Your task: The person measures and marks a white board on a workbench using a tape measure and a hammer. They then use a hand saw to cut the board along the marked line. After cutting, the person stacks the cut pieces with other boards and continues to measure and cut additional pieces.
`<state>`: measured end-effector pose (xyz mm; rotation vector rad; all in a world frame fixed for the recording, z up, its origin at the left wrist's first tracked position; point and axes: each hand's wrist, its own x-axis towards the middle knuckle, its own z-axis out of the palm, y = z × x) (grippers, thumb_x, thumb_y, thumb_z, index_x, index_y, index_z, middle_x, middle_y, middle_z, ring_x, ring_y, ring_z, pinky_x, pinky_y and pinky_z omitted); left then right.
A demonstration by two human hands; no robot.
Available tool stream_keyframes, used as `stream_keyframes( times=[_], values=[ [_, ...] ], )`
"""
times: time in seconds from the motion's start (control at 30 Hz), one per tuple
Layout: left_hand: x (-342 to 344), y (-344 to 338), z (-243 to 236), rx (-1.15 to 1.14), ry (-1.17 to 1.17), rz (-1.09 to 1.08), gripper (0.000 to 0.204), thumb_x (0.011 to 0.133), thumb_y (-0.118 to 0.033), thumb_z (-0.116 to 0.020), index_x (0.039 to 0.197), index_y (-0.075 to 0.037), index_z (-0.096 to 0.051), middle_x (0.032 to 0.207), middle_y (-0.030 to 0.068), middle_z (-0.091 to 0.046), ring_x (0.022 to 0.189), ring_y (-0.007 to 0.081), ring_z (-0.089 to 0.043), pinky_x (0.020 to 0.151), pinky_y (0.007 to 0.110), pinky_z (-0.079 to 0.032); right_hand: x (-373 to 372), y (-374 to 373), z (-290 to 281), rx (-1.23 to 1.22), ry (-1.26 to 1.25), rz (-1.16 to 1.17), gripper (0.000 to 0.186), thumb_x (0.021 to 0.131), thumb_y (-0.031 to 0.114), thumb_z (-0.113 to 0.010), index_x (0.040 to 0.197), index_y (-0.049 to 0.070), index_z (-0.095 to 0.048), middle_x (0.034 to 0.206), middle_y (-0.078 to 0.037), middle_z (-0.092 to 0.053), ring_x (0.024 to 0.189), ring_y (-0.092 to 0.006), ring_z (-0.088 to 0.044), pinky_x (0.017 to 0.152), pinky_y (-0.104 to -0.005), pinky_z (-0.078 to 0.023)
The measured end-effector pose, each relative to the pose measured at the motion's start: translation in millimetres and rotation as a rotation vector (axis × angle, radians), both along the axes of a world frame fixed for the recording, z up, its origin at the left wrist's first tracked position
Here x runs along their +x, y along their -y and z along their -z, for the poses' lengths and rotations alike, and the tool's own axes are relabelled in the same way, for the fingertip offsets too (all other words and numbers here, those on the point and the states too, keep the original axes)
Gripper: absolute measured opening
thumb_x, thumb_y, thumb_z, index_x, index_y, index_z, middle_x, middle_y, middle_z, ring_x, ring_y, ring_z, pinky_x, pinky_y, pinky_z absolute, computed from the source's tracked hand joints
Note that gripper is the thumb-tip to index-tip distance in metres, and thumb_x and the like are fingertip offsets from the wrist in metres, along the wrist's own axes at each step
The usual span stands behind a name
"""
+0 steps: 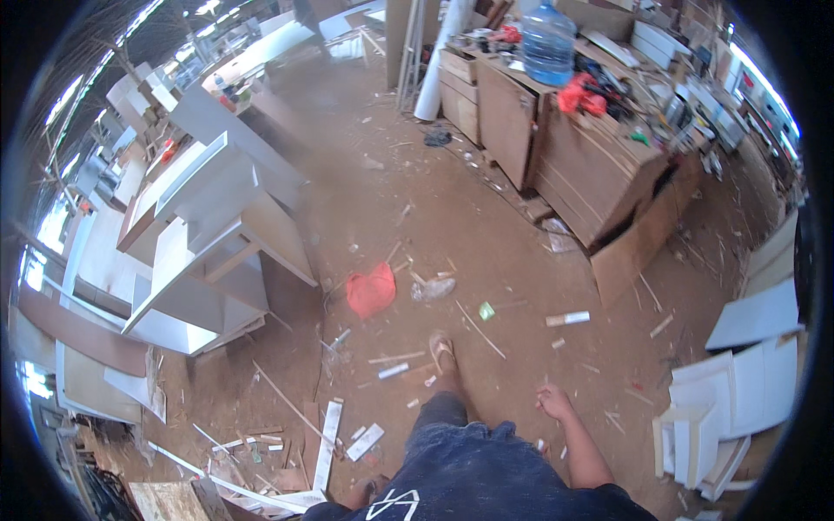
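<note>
My right hand [553, 403] hangs over the dusty brown floor, at the end of a bare forearm to the right of my body. Its fingers are loosely bent and somewhat apart, and I see nothing in them. Low in the picture, my left hand [369, 491] shows only as a dark patch beside my navy shirt [504, 473]. Its fingers cannot be made out. Long white strips [328, 447] and a short white board piece [365, 441] lie on the floor near it. One sandalled foot [440, 347] is stretched forward.
White panel furniture [230, 247] stands at left. A wooden workbench [573, 165] at right carries a blue water jug [547, 43], a red bag [582, 94] and clutter. White boards [730, 386] are stacked at far right. Red cloth [371, 290], clear plastic [433, 288] and wood scraps litter the floor.
</note>
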<state>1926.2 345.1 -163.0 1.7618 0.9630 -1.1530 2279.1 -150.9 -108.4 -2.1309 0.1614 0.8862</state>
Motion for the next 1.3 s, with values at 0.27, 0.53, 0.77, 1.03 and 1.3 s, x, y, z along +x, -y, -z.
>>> stream_keyframes(
  times=[0.27,0.53,0.77,1.03,1.3],
  values=[
    [434.3,-157.1,-1.0,0.355,0.452,0.219,0.042,0.086,-0.034,-0.067,0.113,-0.003,-0.073,0.108,0.0173,-0.074,0.096,0.0276,-0.07,0.081,0.042,-0.055,220.0,-77.3,-18.7,-0.023,0.041,-0.18,0.025,0.093,0.011,-0.053,0.108,-0.002,-0.069,0.083,-0.01,-0.07,0.072,-0.0164,-0.067,0.067,-0.0347,-0.054],
    [804.7,-236.0,-137.3,-0.065,0.874,-0.382,0.051,0.099,-0.044,-0.062,0.102,0.004,-0.074,0.094,0.0127,-0.075,0.082,0.0148,-0.067,0.082,0.03,-0.053,581.1,-154.8,-61.8,-0.099,0.529,0.103,0.041,0.095,0.025,-0.062,0.129,0.004,-0.054,0.105,-0.015,-0.068,0.094,-0.0254,-0.067,0.084,-0.0387,-0.052],
    [844.8,-302.4,-43.5,0.329,0.297,-0.025,0.04,0.084,-0.036,-0.068,0.095,0.002,-0.071,0.082,0.0102,-0.071,0.076,0.0179,-0.065,0.067,0.035,-0.051,991.3,-204.0,-94.6,-0.32,0.956,0.218,0.058,0.092,0.022,-0.065,0.143,0.005,-0.044,0.132,-0.023,-0.059,0.122,-0.0404,-0.057,0.106,-0.0487,-0.045],
    [890.2,-281.6,-134.2,0.159,0.151,-0.463,0.029,0.091,-0.021,-0.066,0.1,0.006,-0.069,0.083,0.0174,-0.072,0.07,0.025,-0.066,0.067,0.04,-0.053,1160.7,-278.3,-72.0,-0.756,0.49,0.347,0.058,0.09,0.036,-0.063,0.135,0.001,-0.049,0.136,-0.02,-0.058,0.13,-0.0385,-0.051,0.112,-0.0551,-0.035],
    [1429.1,-275.4,-114.7,0.133,0.827,0.205,0.061,0.1,-0.046,-0.058,0.132,0.006,-0.056,0.13,0.0243,-0.061,0.122,0.033,-0.057,0.103,0.042,-0.044,1079.5,-464.3,-96.1,0.319,0.063,0.067,0.077,0.09,0.027,-0.07,0.151,0.001,-0.031,0.143,-0.023,-0.052,0.132,-0.0358,-0.053,0.111,-0.0421,-0.041]
  ],
)
